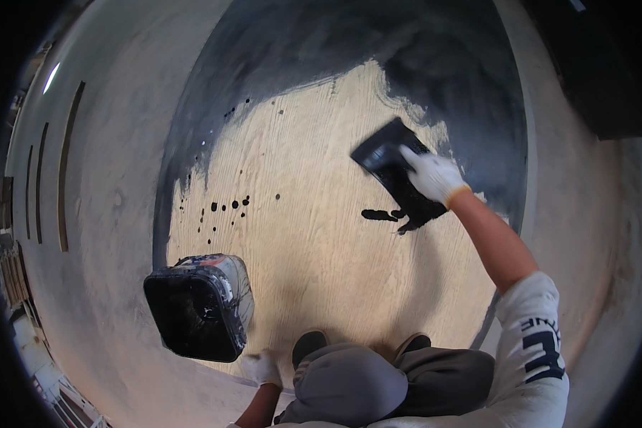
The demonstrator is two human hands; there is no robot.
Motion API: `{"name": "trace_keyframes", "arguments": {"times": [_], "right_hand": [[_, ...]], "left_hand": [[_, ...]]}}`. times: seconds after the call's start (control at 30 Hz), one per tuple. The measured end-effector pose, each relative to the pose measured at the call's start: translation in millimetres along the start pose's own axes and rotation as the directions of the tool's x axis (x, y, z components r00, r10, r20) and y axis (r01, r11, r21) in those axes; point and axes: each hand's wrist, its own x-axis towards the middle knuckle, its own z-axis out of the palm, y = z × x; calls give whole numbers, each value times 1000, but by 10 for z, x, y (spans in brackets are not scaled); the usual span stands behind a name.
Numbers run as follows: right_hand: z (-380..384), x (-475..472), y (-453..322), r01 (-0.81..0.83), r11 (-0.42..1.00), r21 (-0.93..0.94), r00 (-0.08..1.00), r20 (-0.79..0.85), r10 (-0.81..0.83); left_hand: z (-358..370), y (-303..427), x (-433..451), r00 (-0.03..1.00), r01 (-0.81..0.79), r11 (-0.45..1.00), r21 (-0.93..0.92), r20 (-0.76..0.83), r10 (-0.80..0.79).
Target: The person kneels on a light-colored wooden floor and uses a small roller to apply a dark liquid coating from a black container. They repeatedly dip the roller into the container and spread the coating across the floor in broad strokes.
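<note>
My right hand [433,174], in a white knit glove with an orange cuff, holds a wide black-coated applicator [385,147]; its exact kind is blurred. It lies against a pale wood-grained board [310,214], over a strip of wet black paint [422,214]. Black paint [321,43] coats the board's far part and sides, with drips and spots at the left. My left hand [262,369], also gloved, is low beside a square plastic bucket [241,289] with black paint inside; its fingers are partly hidden, and whether it grips the bucket is unclear.
The board lies on a grey concrete floor [117,160]. Several narrow strips [64,171] lie on the floor at the left. My shoes [309,345] are on the board's near part. A large dark object [594,80] stands at the upper right, and stacked pieces [13,273] are at the left edge.
</note>
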Motion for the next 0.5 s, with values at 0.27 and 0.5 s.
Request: {"name": "trace_keyframes", "arguments": {"times": [0.27, 0.5], "right_hand": [[-567, 1542, 154, -186, 973, 135, 959, -193, 210], [469, -828, 281, 60, 998, -35, 997, 41, -58]], "left_hand": [[595, 2537, -878, 193, -966, 231, 114, -273, 942], [778, 2940, -594, 269, -836, 389, 386, -330, 905]]}}
